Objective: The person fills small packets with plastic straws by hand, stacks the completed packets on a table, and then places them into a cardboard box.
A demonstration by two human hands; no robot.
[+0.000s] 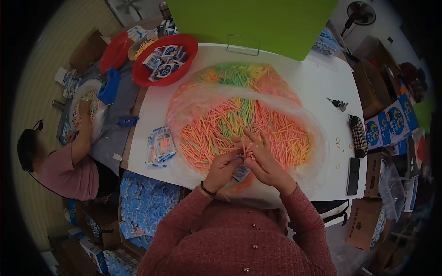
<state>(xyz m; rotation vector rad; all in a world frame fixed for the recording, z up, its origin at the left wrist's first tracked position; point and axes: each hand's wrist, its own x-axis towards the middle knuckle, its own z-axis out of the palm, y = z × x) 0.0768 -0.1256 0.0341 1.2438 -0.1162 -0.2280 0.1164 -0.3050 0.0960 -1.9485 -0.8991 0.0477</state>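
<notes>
A large clear plastic bag (pixel 317 152) lies spread on the white table, full of thin pink, orange, green and yellow sticks (pixel 207 133). Over its near side my two hands meet. My left hand (pixel 223 169) pinches a small clear packet with blue print (pixel 241 173), held at its upper edge. In the fingers of my right hand (pixel 264 162) is a small bunch of pink sticks (pixel 247 149), right at the packet's mouth. How far the sticks reach into the packet is hidden by my fingers. Several filled packets (pixel 163 143) lie left of the bag.
A red basin (pixel 188 59) of packets stands at the back left, before a green panel (pixel 258 23). Keys (pixel 340 105), a checked pouch (pixel 357 136) and a phone (pixel 353 176) lie right. Another person (pixel 69 170) works at the left table.
</notes>
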